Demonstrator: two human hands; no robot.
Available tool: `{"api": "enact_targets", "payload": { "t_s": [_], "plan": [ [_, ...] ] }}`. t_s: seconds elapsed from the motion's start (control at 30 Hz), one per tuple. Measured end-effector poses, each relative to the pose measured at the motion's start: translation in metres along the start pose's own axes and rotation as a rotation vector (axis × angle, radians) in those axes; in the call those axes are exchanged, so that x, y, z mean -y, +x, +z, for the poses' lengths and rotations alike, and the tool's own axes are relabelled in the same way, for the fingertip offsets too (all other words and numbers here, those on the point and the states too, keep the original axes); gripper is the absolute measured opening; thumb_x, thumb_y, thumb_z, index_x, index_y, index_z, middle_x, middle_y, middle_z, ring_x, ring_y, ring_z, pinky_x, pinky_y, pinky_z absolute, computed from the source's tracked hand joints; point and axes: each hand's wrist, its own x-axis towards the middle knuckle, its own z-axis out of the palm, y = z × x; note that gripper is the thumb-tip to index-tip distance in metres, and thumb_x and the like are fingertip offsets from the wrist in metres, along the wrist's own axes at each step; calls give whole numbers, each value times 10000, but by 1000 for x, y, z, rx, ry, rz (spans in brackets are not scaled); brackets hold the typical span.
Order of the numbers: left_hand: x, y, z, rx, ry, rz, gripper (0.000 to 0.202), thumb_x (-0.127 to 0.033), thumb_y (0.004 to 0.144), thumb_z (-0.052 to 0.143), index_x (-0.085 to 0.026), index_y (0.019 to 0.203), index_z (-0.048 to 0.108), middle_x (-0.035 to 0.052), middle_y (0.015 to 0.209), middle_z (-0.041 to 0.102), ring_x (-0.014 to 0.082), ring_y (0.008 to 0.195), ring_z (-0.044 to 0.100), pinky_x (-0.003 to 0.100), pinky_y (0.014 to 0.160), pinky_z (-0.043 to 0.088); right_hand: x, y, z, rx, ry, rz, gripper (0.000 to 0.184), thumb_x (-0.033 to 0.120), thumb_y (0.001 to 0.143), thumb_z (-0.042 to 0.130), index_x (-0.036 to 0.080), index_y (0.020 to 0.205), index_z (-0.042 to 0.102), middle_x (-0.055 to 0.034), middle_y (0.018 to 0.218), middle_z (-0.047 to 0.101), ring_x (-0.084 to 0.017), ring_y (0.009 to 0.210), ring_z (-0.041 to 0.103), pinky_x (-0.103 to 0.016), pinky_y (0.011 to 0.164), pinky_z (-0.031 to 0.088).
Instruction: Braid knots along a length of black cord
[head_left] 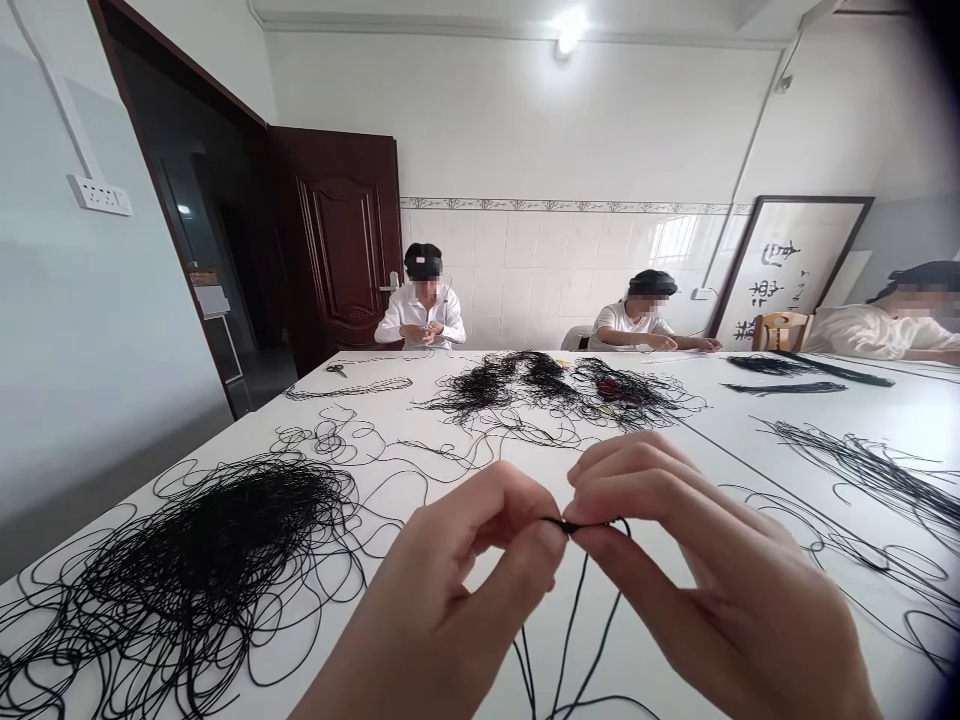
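Between my two hands, just above the table, is a black cord point(571, 527) with a small dark knot or twist in it. My left hand point(465, 580) pinches it between thumb and bent index finger. From the other side my right hand point(720, 560) grips the same spot with thumb and index finger, its fingertips almost touching the left ones. A short loop of cord curves over the right fingers, and several strands hang down below toward the tabletop. The exact shape of the knot is mostly hidden by the fingertips.
A large tangled pile of black cord point(225, 530) lies on the white table point(420, 640) at left. More heaps of cord point(540, 385) lie farther back, with straight bundles point(885, 470) at right. Scissors point(336, 370) rest near the far left edge. Several people sit across the table.
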Motion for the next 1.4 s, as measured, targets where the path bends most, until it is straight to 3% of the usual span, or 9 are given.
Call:
{"api": "enact_targets", "payload": {
  "t_s": [0.1, 0.17, 0.33, 0.6, 0.83, 0.97, 1.17, 1.3, 1.4],
  "plan": [
    [2, 1, 0, -31, -3, 22, 169, -294, 933, 494, -244, 795, 578, -31, 716, 578, 106, 647, 506, 180, 495, 350, -1, 0, 0, 1, 9, 88, 125, 75, 901, 529, 195, 936, 516, 3, 795, 561, -90, 751, 536, -232, 664, 475],
    [4, 3, -1, -17, -128, -14, 168, -287, 926, 513, -231, 783, 581, -27, 721, 614, 104, 669, 540, 170, 541, 391, -1, 1, 1, 2, 31, 125, 124, 74, 910, 513, 199, 914, 518, 10, 768, 555, -78, 713, 528, -210, 618, 468],
    [8, 7, -4, 173, -542, -77, 252, -415, 892, 556, -176, 869, 630, -6, 698, 635, 117, 668, 574, 229, 685, 477, 1, 4, 2, -44, 26, 43, 130, 57, 905, 508, 181, 935, 531, 1, 807, 544, -62, 766, 537, -167, 631, 488],
    [6, 4, -3, 75, -352, -154, 148, -321, 870, 640, -187, 809, 630, -30, 650, 626, 82, 617, 550, 181, 606, 457, 2, 3, 1, -94, -38, -2, 136, 25, 874, 532, 158, 899, 548, -7, 796, 544, -68, 803, 516, -167, 652, 489],
    [4, 2, -4, -35, -246, -95, 127, -270, 857, 626, -208, 747, 634, -38, 603, 608, 80, 578, 524, 148, 542, 442, 0, 2, 2, -107, -36, 9, 154, 33, 852, 586, 162, 932, 559, -12, 811, 555, -87, 823, 516, -197, 664, 483],
    [2, 0, -2, -123, -74, 1, 119, -251, 849, 609, -224, 738, 638, -39, 600, 596, 89, 570, 529, 143, 511, 435, 0, 1, 1, -105, -24, 16, 165, 16, 846, 582, 166, 914, 567, -22, 821, 552, -102, 831, 514, -224, 677, 477],
    [4, -2, 6, -239, 273, 308, 133, -140, 868, 554, -242, 800, 608, -54, 700, 624, 82, 630, 568, 148, 554, 428, 2, -1, 0, -118, 17, 80, 136, 51, 875, 548, 182, 839, 544, -17, 773, 528, -113, 791, 495, -246, 647, 453],
    [2, 0, 6, -200, 129, 165, 125, -189, 851, 575, -249, 750, 619, -49, 648, 604, 89, 597, 553, 136, 417, 359, 1, 1, 0, -137, 16, 47, 152, 30, 858, 564, 175, 903, 560, -20, 781, 536, -111, 784, 503, -242, 624, 453],
    [-4, 0, 5, -166, -39, 11, 116, -215, 815, 594, -237, 706, 628, -44, 584, 592, 91, 558, 526, 135, 451, 398, 1, 2, 0, -170, -19, -50, 235, -36, 798, 607, 152, 937, 581, -27, 801, 544, -114, 822, 511, -247, 657, 468]
  ]
}}
